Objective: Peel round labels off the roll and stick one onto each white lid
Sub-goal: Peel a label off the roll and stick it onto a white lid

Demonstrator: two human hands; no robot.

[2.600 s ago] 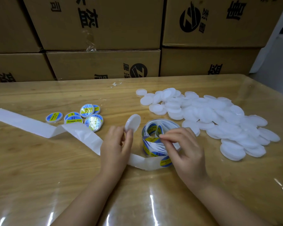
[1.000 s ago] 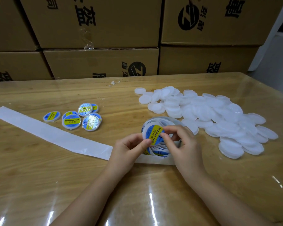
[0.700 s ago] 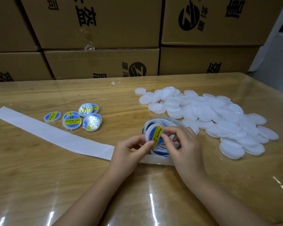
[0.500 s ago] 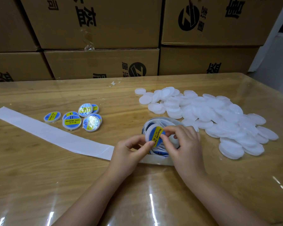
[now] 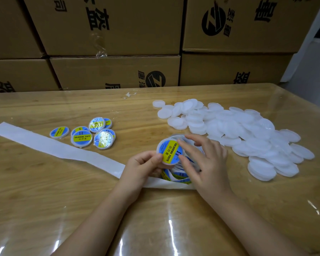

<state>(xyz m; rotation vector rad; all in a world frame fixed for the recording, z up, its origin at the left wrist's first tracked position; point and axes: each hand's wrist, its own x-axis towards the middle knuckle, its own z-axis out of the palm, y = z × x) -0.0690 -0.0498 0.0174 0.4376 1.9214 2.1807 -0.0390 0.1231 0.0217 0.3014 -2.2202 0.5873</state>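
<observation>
My left hand (image 5: pixel 142 166) pinches a white lid (image 5: pixel 168 152) by its lower left edge; a blue and yellow round label covers its face. My right hand (image 5: pixel 203 161) hovers over the lid's right side with fingers spread, the fingertips touching the label's edge. Below and behind the lid sits the label roll (image 5: pixel 175 175), partly hidden by both hands. Its empty white backing strip (image 5: pixel 54 145) trails off to the left. A big pile of plain white lids (image 5: pixel 248 133) lies to the right. Several labelled lids (image 5: pixel 92 133) lie together at the left.
Stacked brown cardboard boxes (image 5: pixel 115 72) stand against the table's far edge. A small scrap of white paper (image 5: pixel 129 95) lies near them. The wooden table (image 5: pixel 44 200) has a glossy clear cover.
The label has gone from my right fingers onto the lid held in my left hand. My right hand has opened, its fingers now spread over the lid. The lid faces up more.
</observation>
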